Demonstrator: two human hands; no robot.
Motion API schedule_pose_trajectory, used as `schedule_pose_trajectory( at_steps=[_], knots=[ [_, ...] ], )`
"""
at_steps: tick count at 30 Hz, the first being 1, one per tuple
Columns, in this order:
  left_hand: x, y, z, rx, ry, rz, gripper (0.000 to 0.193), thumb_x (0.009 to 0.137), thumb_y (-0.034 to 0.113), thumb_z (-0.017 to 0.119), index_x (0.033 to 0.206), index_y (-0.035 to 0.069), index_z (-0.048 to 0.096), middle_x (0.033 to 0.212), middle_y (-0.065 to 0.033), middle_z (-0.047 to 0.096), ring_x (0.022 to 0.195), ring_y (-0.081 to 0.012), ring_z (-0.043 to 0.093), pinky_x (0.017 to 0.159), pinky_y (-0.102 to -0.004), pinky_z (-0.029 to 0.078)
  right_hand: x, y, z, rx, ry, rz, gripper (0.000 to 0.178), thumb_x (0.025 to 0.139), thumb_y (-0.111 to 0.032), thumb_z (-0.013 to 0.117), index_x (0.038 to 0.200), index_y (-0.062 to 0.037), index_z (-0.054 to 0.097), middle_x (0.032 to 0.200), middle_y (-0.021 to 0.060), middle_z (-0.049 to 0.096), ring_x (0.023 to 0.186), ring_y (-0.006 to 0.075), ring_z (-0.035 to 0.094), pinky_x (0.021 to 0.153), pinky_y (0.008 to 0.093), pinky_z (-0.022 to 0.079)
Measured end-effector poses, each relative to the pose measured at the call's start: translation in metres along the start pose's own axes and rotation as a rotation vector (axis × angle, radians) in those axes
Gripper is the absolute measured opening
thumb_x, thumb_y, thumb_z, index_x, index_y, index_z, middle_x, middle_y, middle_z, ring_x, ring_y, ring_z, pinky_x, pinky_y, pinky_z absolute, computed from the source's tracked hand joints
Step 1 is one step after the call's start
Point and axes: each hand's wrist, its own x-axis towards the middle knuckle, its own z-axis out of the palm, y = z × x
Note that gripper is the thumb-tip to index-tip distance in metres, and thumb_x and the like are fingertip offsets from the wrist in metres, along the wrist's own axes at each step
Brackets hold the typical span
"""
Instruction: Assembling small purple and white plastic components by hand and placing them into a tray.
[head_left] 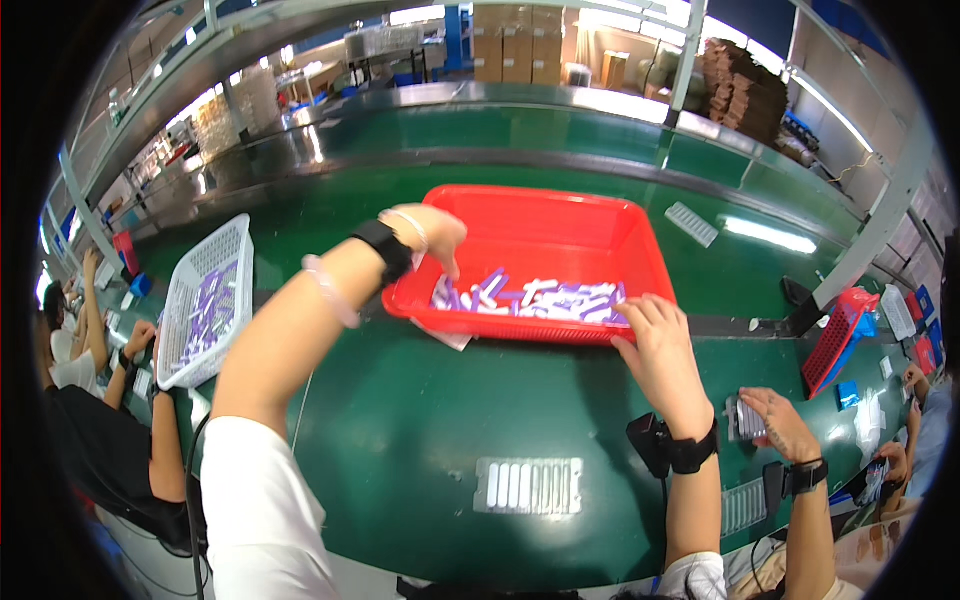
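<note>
Left hand (437,236) bent down over left end of red basket (550,238), closure unclear; right hand (662,345) clamped on near-right corner.

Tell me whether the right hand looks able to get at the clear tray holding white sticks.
Probably yes: the right hand touches the red basket, but nothing visible stands between it and the clear tray.

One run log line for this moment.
left hand: at left end of red basket; right hand: at its near right corner; pieces: in basket; clear tray: partly filled
</note>
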Motion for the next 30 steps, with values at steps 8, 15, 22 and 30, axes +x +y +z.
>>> schedule_pose_trajectory(
  at_steps=[8,15,22,30],
  knots=[
    [0.073,0.103,-0.002,-0.052,-0.142,0.214,0.088,0.057,0.059,0.067,0.121,0.003,0.041,0.118,-0.0175,0.049,0.106,-0.0344,0.049,0.086,-0.0408,0.041,-0.014,0.019,0.000,-0.021,-0.122,0.187,0.020,0.070,-0.003,0.059,0.089,-0.0028,0.064,0.084,0.0099,0.059,0.088,0.0255,0.054,0.076,0.0355,0.045],
    [0.108,0.137,0.000,-0.116,0.092,0.466,0.056,0.059,0.037,0.074,0.094,-0.003,0.056,0.097,-0.0208,0.058,0.091,-0.0346,0.056,0.077,-0.0395,0.045,-0.011,0.026,0.001,-0.046,-0.088,0.143,0.014,0.072,-0.003,0.049,0.081,-0.0028,0.060,0.082,0.0114,0.056,0.085,0.0260,0.054,0.069,0.0377,0.046],
    [0.090,0.119,-0.006,-0.135,0.184,0.370,0.035,0.063,0.013,0.071,0.094,0.000,0.060,0.091,-0.0181,0.061,0.086,-0.0320,0.058,0.075,-0.0373,0.046,-0.009,0.023,0.001,-0.061,-0.089,0.129,0.020,0.070,0.000,0.052,0.087,-0.0018,0.062,0.080,0.0109,0.056,0.082,0.0253,0.055,0.070,0.0363,0.047],
    [0.062,0.091,-0.017,-0.131,0.143,0.248,0.023,0.071,0.013,0.060,0.089,-0.001,0.060,0.079,-0.0173,0.062,0.074,-0.0318,0.058,0.067,-0.0373,0.045,-0.008,0.019,-0.003,-0.022,-0.124,0.197,0.024,0.069,0.005,0.053,0.091,-0.0007,0.062,0.086,0.0134,0.059,0.086,0.0287,0.054,0.077,0.0366,0.045]
  ],
)
